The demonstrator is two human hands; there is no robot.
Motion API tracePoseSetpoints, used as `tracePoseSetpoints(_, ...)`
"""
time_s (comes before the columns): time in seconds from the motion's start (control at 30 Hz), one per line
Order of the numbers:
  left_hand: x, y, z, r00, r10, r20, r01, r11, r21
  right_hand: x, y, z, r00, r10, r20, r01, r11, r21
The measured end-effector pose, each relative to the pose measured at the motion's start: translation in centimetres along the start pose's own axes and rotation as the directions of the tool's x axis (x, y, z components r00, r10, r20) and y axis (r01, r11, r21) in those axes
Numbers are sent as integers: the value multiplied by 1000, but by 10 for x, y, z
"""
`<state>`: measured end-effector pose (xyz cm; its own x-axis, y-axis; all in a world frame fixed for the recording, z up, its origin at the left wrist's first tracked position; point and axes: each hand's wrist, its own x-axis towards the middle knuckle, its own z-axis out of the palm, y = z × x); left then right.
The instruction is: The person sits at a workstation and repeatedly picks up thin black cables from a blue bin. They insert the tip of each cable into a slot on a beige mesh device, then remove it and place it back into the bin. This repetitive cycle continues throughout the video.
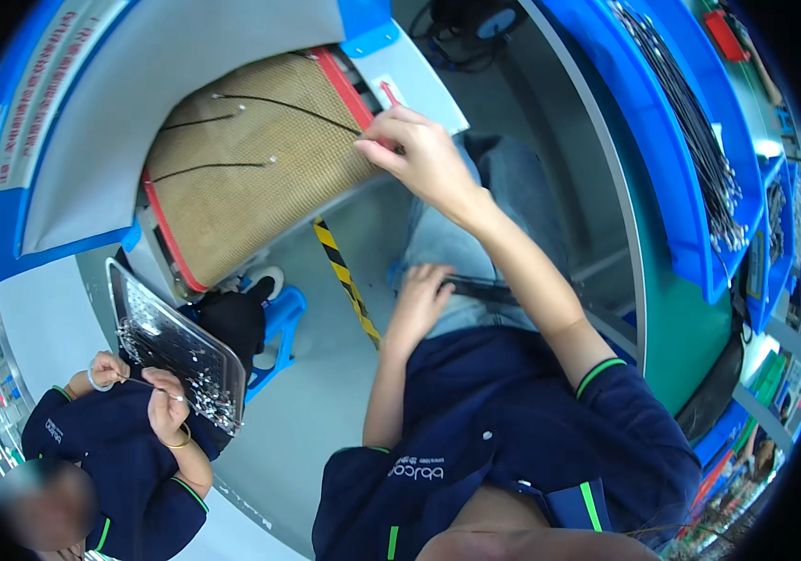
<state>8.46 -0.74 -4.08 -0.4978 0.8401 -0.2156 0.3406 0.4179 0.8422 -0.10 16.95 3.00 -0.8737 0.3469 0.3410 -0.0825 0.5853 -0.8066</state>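
1. The tan mesh belt (pixel 260 173), red along its left and right edges, is my landmark.
2. Well to the right of the belt is a long blue bin (pixel 667 192) full of black cables.
3. Off the belt's near left corner, a co-worker holds a cable over a dark tray (pixel 230 352).
4. My right hand (pixel 424 159) is at the belt's right edge, thumb and fingertips drawn together in what looks like a pinch.
5. My left hand (pixel 422 297) is off the belt's near side, low at my lap beside a dark strip (pixel 484 291); I can't tell whether it grips that.
6. Over the belt, the black cable (pixel 302 109) runs left and slightly away from my right hand, much the nearer one, its near end at my fingertips.
7. Two other cables (pixel 213 168) lie farther left on the belt.
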Motion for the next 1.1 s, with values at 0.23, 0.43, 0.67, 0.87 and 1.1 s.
tracePoseSetpoints(0.23, -11, -16, -14, 984, -110, -137, 102, 993, -63, -152, 42, -93, 792, 364, 491, -263, 928, -263)
tracePoseSetpoints(0.43, -10, -21, -10, 991, -81, -104, 79, 997, -21, -209, 48, -99, 644, 531, 551, -389, 847, -361)
tracePoseSetpoints(0.67, -8, -22, -8, 993, -72, -88, 73, 997, 4, -203, 46, -105, 670, 531, 519, -464, 845, -266)
tracePoseSetpoints(0.87, -5, -8, -14, 989, -65, -132, 60, 997, -41, -190, 38, -107, 795, 363, 486, -333, 931, -150)
tracePoseSetpoints(1.1, 5, 22, -12, 977, 62, -203, -67, 998, -16, -164, 18, -78, 882, 159, 443, -117, 986, -121)
